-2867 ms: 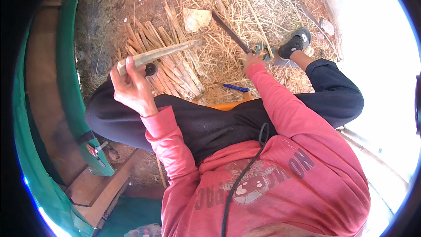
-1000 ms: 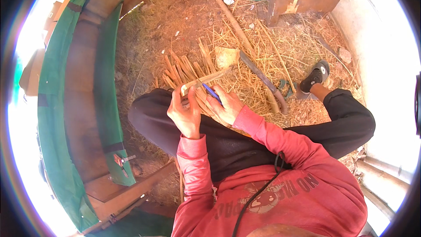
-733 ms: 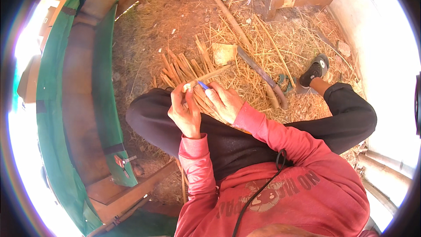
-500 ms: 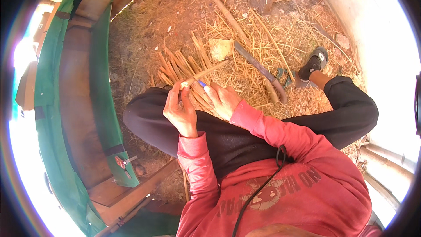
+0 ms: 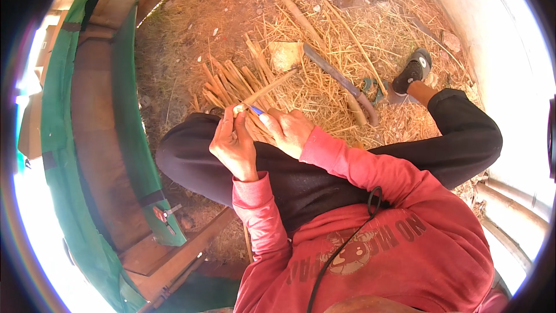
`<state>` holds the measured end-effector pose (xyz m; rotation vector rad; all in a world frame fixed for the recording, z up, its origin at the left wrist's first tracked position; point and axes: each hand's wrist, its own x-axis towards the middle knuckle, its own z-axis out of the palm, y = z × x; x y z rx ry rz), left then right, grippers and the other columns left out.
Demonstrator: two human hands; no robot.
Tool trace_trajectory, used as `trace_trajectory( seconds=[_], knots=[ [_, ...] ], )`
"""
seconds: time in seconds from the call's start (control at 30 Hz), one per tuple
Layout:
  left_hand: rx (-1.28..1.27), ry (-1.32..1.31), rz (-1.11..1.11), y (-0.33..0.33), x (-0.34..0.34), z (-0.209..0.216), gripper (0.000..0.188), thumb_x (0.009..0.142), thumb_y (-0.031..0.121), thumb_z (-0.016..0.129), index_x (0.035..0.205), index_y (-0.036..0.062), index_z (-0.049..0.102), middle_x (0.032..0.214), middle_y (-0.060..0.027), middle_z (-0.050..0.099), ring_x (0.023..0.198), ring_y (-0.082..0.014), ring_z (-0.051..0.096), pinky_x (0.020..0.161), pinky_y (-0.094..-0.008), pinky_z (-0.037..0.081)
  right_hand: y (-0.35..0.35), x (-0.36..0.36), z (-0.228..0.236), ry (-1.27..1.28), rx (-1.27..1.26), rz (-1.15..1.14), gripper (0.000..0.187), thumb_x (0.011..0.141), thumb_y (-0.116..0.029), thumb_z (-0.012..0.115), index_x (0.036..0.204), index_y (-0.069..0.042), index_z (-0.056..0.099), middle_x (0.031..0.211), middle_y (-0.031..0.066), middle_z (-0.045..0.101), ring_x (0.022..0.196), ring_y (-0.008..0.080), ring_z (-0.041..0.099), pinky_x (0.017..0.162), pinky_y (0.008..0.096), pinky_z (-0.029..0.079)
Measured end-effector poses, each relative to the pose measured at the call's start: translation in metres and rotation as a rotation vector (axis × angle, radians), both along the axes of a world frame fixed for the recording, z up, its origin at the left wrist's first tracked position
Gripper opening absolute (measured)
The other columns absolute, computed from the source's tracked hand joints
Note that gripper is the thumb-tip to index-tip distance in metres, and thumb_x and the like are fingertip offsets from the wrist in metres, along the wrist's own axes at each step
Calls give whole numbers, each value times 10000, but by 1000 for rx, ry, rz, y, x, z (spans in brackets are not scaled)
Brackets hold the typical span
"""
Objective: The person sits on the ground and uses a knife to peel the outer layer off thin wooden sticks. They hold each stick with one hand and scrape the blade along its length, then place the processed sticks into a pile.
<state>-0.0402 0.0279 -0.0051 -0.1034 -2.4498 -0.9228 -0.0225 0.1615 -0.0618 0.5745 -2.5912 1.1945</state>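
Observation:
My left hand (image 5: 234,148) is closed, pinching the near end of a split wooden stick (image 5: 272,87) between thumb and fingers. The stick slants away to the far right, its pale cut end showing at my fingertips. Wrapped round a slim blue tool (image 5: 256,110), my right hand (image 5: 289,130) keeps the tool's tip against or very near the stick, just beyond my left fingers. My grip hides most of the tool, so its exact kind cannot be told. Beyond both hands, a pile of split sticks (image 5: 229,81) lies on the straw.
A machete-like dark curved piece (image 5: 339,75) lies right of a pale wood block (image 5: 285,55). Farther off are a long pole (image 5: 294,10) and thin stick (image 5: 356,40). A green-edged wooden trough (image 5: 98,139) stands left, a pale wall (image 5: 492,35) right. My crossed legs (image 5: 313,185) lie below.
The view has shifted slightly, moving the scene up and left. Both hands keep their grips; the blue tool's tip sits a little closer to the stick's near end.

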Motion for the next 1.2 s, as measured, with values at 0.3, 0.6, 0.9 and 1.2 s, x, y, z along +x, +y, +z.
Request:
trace_trajectory(
  seconds=[0.3,0.6,0.9,1.2],
  knots=[
    [15,-10,-18,-1,-4,-7,176,891,44,706,1056,-17,721,748,-112,670,613,-167,634,579,-278,479,9,-11,-15,-222,-111,-19,293,1030,-246,460,1141,4,567,941,235,666,722,390,672,581,470,542],
    [91,-5,-27,-3,-5,-9,154,906,60,699,1046,-1,721,771,-93,677,629,-142,643,569,-267,484,7,-20,-36,-267,-107,-19,289,1038,-207,412,1164,-5,576,837,192,659,643,374,667,566,472,542],
    [168,-51,0,-2,-3,-10,194,924,18,665,1103,-49,699,813,-107,686,697,-147,722,569,-255,527,-7,-19,-47,-114,-58,-36,384,1062,-309,374,1252,-62,599,713,219,654,621,425,649,538,505,536],
    [151,-32,-8,-10,-3,-17,199,934,27,662,1102,-73,692,838,-107,700,683,-168,737,582,-262,547,5,-30,-30,-277,46,6,408,1052,-286,379,1327,-46,560,711,221,649,617,402,659,560,511,542]
  ],
)
